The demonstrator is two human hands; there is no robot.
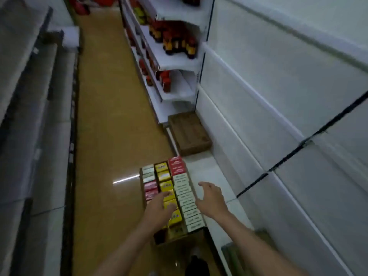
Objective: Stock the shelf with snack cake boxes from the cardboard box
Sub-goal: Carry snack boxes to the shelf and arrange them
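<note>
An open cardboard box [141, 188] stands on the aisle floor against the bottom shelf. It is packed with snack cake boxes: a white row [186, 198] on the right, yellow ones [166, 185] in the middle, red and white ones on the left, and red ones [176, 165] at the far end. My left hand [159, 209] reaches down over the yellow boxes, fingers spread and relaxed; whether it touches them is unclear. My right hand [211, 196] hovers open just right of the white row, above the bottom shelf [207, 168]. Neither hand holds anything.
White shelves [278, 116] rise on the right. A closed brown carton [189, 134] lies on the bottom shelf further along. Beyond it, shelves hold red-capped bottles [175, 39]. Grey shelving [29, 136] lines the left. The tan aisle floor [111, 116] runs between.
</note>
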